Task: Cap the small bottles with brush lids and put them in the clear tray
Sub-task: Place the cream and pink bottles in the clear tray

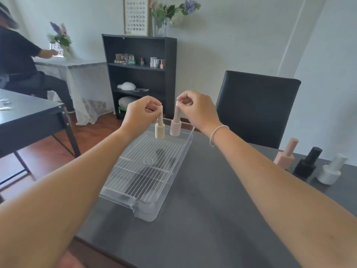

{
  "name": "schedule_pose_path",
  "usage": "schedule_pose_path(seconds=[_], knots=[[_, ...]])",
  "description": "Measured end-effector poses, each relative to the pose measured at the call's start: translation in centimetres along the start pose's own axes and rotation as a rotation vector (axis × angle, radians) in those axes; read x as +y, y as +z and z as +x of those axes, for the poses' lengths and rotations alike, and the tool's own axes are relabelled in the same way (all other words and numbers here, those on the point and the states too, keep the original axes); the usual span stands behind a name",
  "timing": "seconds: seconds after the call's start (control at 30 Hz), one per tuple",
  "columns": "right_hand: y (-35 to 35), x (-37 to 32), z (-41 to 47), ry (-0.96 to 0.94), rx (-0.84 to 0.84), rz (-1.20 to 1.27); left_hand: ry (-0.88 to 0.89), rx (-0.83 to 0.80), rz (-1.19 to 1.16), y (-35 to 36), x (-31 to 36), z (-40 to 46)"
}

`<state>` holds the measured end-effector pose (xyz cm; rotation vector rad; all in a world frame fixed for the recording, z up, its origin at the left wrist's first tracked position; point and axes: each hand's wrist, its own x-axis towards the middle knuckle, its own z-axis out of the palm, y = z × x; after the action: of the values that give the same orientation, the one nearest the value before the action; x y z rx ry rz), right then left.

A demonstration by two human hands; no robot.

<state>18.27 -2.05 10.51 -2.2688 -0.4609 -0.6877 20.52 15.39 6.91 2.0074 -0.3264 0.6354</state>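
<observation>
A clear ribbed tray (174, 171) lies on the dark table. My left hand (141, 113) pinches the lid of a capped cream bottle (160, 130) and holds it upright over the tray's far end. Beside it, my right hand (197, 107) grips the lid top of a capped dusty-pink bottle (175, 128), also upright above the far end. Whether either bottle touches the tray floor I cannot tell. On the table at the right stand three capped bottles: a pink one (286, 155), a black one (307, 163) and a white one (331, 170).
A black chair (257, 107) stands behind the table. A dark shelf unit (139, 74) with small bottles is against the far wall. Another dark table (29, 117) is at the left, and a seated person (19, 60) in black works at a covered table beyond.
</observation>
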Motion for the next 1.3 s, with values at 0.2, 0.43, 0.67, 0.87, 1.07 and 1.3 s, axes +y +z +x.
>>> schedule_pose_path(seconds=[0.2, 0.43, 0.67, 0.87, 1.07, 1.3], knots=[[0.7, 1.8, -0.1, 0.038, -0.034, -0.074, -0.006, -0.046, -0.019, 1.8, -0.7, 0.2], [0.9, 3.3, -0.3, 0.069, -0.064, -0.138, -0.004, -0.067, -0.033, 3.8, -0.7, 0.9], [1.1, 4.1, -0.7, 0.068, -0.087, -0.187, -0.008, -0.083, -0.036, 4.7, -0.9, 1.1], [1.1, 4.2, -0.9, 0.064, -0.081, -0.193, -0.008, -0.089, -0.040, 5.0, -1.0, 1.1], [1.2, 4.3, -1.1, 0.060, -0.074, -0.186, -0.002, -0.096, -0.022, 5.5, -0.7, 1.1], [1.3, 4.6, -1.4, 0.053, -0.049, -0.163, -0.016, -0.108, -0.031, 5.8, -0.7, 1.2]])
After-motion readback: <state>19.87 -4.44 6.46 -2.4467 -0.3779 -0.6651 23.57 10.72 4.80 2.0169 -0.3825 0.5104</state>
